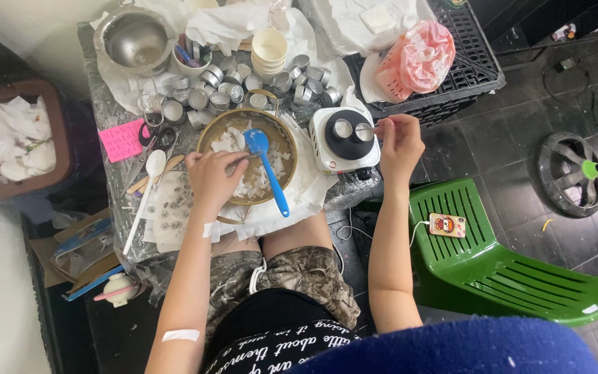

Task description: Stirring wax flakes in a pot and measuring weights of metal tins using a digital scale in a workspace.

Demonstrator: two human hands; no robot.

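Bowl of white flakes with blue spatula, left hand pinching utensil inside, right hand gripping spoon over hotplate tins.

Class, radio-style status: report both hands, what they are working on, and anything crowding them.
Left hand over the bowl of white flakes, grip unclear. Right hand pinching a thin tool over small tins on the hotplate. Blue spatula lying across the bowl.
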